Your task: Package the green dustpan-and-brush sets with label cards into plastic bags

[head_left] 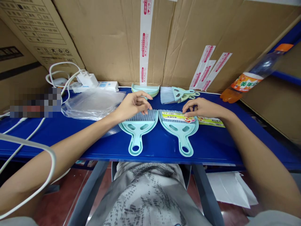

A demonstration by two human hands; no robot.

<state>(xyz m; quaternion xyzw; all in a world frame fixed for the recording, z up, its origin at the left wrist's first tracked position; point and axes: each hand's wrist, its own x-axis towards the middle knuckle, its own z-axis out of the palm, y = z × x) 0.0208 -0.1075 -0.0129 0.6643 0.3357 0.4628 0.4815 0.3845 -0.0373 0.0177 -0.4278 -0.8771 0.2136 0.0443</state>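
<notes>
Two mint-green dustpans lie side by side on the blue table, each with a matching hand brush nested in it: the left set [135, 128] and the right set [180, 129]. My left hand [135, 105] hovers at the grey bristles of the left set, index finger stretched out and thumb apart, holding nothing. A yellow printed label card [172, 117] lies across the right brush's bristles. My right hand [197, 108] has curled fingers and thumb together at the card's upper edge. More yellow label cards [211, 122] lie under my right wrist.
Behind are stacked dustpans [145, 90] and several loose brushes [174, 94]. Clear plastic bags [91, 103] and a power strip [108, 85] with white cables are at left. An orange drink bottle [249, 81] leans at right. Cardboard [113, 40] walls the back.
</notes>
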